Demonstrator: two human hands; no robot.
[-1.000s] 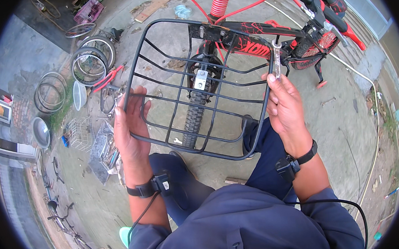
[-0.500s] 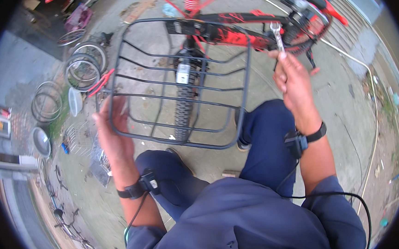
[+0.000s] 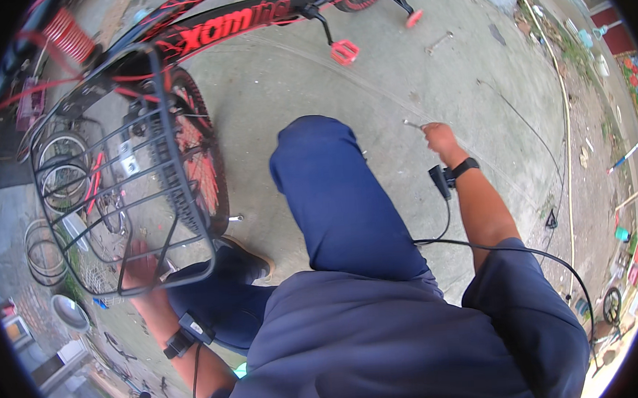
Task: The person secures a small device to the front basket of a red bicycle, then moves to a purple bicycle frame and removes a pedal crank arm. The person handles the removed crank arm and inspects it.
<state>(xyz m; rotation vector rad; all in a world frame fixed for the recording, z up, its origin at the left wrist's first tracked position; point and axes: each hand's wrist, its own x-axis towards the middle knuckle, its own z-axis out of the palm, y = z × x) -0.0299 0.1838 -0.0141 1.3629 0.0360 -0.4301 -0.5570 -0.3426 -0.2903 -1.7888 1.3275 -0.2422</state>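
Note:
A black wire basket (image 3: 172, 161) is mounted at the front of a black and red bicycle (image 3: 236, 20), above its knobbly front wheel (image 3: 202, 163). My left hand (image 3: 140, 267) is at the basket's lower rim, partly behind the wires. Its fingers are blurred, so I cannot tell whether they grip the rim. Off to the right, low over the concrete, my right hand (image 3: 442, 142) is closed round a small metal wrench (image 3: 412, 124), whose end sticks out to the left. Most of the wrench is hidden in the fist.
Another wrench (image 3: 440, 41) lies on the concrete beyond my right hand. A small metal piece (image 3: 236, 218) rests beside the front wheel. A red pedal (image 3: 345, 52) juts toward me. Loose wheel rims (image 3: 45, 253) and a metal basin (image 3: 70, 312) are at left; a pale hose (image 3: 566, 115) runs along the right.
My view has swung right, so bicycle and basket now sit further left. My right hand has moved with the wrench away from the bicycle frame, down toward the floor. My left hand stays by the basket.

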